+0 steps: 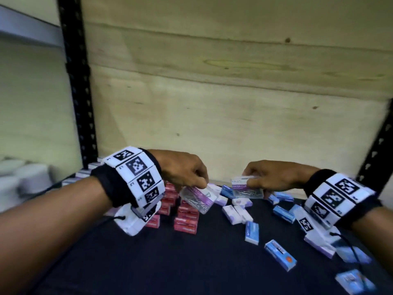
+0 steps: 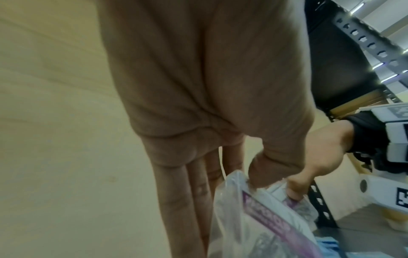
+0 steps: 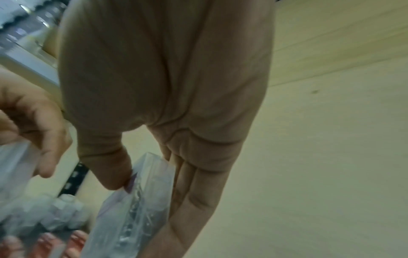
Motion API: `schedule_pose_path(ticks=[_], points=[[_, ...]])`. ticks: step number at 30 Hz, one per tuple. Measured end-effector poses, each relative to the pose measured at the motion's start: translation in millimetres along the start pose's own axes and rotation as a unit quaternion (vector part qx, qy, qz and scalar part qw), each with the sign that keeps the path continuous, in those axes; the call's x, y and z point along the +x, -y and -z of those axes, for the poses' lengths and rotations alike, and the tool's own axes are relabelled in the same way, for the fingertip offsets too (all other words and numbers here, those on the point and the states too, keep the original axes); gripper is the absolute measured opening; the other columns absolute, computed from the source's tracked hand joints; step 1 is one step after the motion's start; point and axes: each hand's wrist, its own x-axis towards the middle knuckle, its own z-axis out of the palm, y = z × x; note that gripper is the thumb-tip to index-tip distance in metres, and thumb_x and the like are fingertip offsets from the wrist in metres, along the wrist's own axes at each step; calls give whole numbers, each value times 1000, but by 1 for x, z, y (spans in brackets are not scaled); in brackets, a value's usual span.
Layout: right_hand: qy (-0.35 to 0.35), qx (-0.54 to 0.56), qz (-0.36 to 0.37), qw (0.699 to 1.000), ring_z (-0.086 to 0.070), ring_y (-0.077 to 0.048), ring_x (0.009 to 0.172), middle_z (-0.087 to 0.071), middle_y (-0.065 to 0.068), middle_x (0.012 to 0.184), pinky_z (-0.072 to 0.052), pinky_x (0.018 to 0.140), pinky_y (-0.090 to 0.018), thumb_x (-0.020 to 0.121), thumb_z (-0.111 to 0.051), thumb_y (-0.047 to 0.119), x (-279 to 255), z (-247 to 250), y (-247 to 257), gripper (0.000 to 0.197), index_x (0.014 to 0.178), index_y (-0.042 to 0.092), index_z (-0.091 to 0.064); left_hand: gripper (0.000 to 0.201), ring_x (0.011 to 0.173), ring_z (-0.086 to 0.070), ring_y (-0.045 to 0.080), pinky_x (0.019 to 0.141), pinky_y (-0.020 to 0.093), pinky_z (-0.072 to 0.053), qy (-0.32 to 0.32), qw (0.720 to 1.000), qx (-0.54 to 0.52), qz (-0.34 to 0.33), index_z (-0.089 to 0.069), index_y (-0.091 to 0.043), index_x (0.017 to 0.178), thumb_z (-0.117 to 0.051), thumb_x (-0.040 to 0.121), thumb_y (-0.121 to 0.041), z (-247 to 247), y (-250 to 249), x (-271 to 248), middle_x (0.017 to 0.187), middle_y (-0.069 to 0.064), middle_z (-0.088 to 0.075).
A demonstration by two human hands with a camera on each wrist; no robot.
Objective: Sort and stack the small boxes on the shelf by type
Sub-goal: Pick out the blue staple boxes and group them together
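Each hand holds a clear paper-clip box with a purple label above the dark shelf mat. My left hand pinches one clear box, tilted, over the red boxes; the left wrist view shows thumb and fingers on this box. My right hand grips the other clear box, held upright; in the right wrist view it sits between thumb and fingers. Red boxes stand stacked at the left. Blue boxes and white-purple boxes lie scattered on the right.
A plywood back wall closes the shelf. Black perforated posts stand at the left and right. A row of small boxes lines the far left edge. White containers sit beyond the left post.
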Motion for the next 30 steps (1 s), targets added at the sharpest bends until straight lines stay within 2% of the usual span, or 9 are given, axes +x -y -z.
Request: schedule_pose_path(ticks=[3,5,8,11,15,18,21,24,30], points=[[18,3,34,999,-66,-18,69,-69,-4,95,-56,72,-32,97,-53,26,13,-12,44,16,111,18,-53,31,88,-57,6,75,17,-44,-14,999,7,41,-63,-19,125,-51,98,-29,8,31,-37,109,-10,-65],[35,4,56,998,-68,-20,70,-72,-4,94,-55,73,-34,96,-53,25,21,-23,73,15,110,19,-52,28,77,-57,3,70,16,-46,-24,997,-4,74,-63,-20,122,-52,98,-27,11,50,-64,101,-11,-66],[66,18,88,994,-73,-23,81,-74,-7,101,-59,73,-33,97,-52,23,27,-39,115,16,111,18,-47,25,70,-59,7,73,28,-53,-33,991,-22,130,-65,-22,118,-53,97,-27,12,76,-104,88,-13,-66],[94,-10,137,986,-67,-9,65,-71,1,90,-51,57,-18,100,-52,23,24,-54,155,12,109,19,-46,24,74,-60,9,74,27,-53,-45,981,-36,185,-64,-25,118,-53,97,-30,7,101,-138,86,-13,-64],[144,-38,182,972,-62,-14,66,-69,-7,93,-51,67,-27,99,-55,25,30,-78,197,24,113,6,-49,26,71,-58,3,72,23,-52,-44,967,-53,244,-60,-23,122,-47,100,-26,-4,129,-171,88,-11,-62],[142,-112,190,965,-56,-11,64,-62,-1,85,-44,59,-23,97,-57,34,38,-96,219,33,117,10,-46,31,99,-62,13,92,29,-49,-30,957,-56,282,-55,-25,128,-44,100,-22,-17,147,-186,116,-5,-62],[188,-109,173,961,-68,-19,76,-69,-4,96,-56,75,-33,99,-53,35,47,-115,236,35,123,19,-34,38,120,-52,12,104,29,-42,-14,949,-67,307,-51,-30,133,-43,98,-18,-30,166,-194,135,-7,-53],[196,-148,164,955,-72,-25,84,-74,-8,104,-58,87,-43,99,-51,40,53,-128,247,39,127,21,-32,41,125,-47,10,107,29,-39,-2,947,-80,311,-48,-33,135,-44,97,-16,-42,181,-196,142,-7,-48],[195,-180,167,950,-74,-26,82,-75,-10,97,-60,84,-43,101,-47,42,58,-132,257,46,135,23,-25,37,114,-50,9,94,23,-41,-16,946,-114,302,-48,-32,132,-44,100,-14,-55,196,-194,128,-9,-50]])
